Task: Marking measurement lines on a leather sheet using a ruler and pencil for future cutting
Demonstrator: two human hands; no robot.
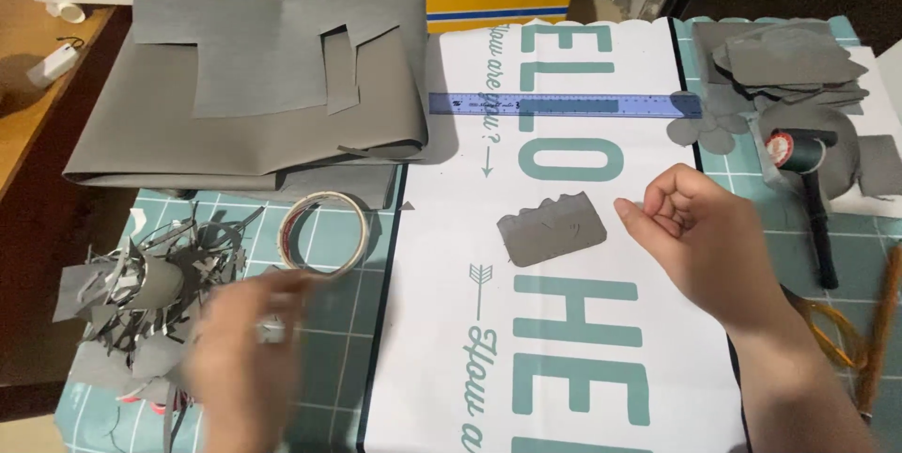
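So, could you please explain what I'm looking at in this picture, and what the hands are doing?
It is one picture, taken by a camera on a person's head, looking down at their own bare hands over a craft table. The left hand is blurred by motion near a tape roll and a pile of grey scraps; whether it holds anything I cannot tell. The right hand is loosely curled, holding nothing visible, beside a grey cut piece on a white printed sheet. A blue ruler lies across the sheet, and folded grey material sits top left.
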